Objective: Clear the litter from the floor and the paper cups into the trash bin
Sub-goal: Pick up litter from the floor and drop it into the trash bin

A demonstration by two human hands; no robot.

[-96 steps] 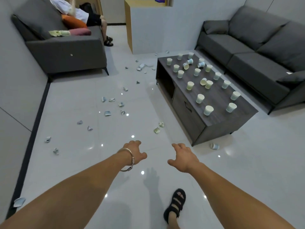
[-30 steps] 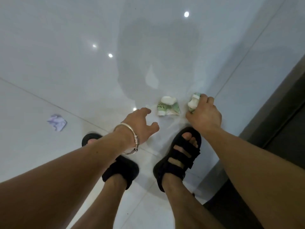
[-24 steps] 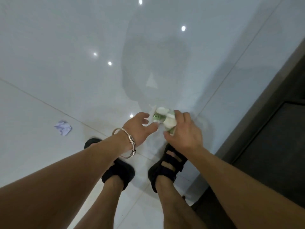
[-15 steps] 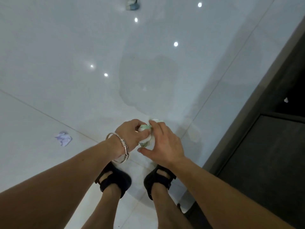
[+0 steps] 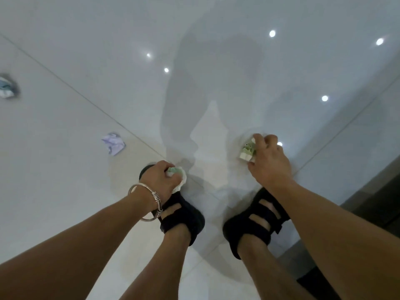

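I am bent over the glossy white floor. My left hand, with a silver bracelet on the wrist, grips a crumpled white and green paper cup just above my left sandal. My right hand curls its fingers round a second crushed green and white cup low over the floor, ahead of my right sandal. A crumpled pale purple paper lies on the floor to the left. Another crumpled scrap sits at the far left edge. The trash bin is not in view.
My two feet in black sandals stand right below my hands. A dark cabinet base runs along the right edge. Ceiling lights reflect in the tiles.
My hands were together over one crushed cup half a second ago. Now they are apart: the left grips that cup and the right has closed on a second cup further right.
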